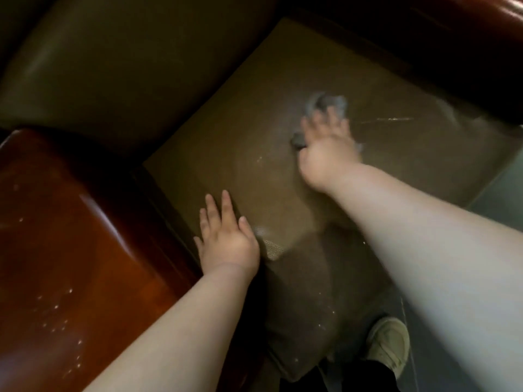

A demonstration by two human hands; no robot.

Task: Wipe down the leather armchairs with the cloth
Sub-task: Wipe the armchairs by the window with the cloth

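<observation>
Head view, steeply downward (close)

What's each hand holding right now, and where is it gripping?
The right hand presses a grey cloth on the seat cushion; motion blur hides the exact grip. The left hand holds nothing, resting flat on the cushion's near edge.

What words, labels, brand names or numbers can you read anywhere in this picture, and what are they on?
None can be read.
Seat cushion: no print or tag shows.
Cloth under the right hand: blurred, no label visible.
Wooden armrest: only pale specks, no writing.
Shoe: no logo can be made out.
Left hand: rests flat on the cushion, bare.
</observation>
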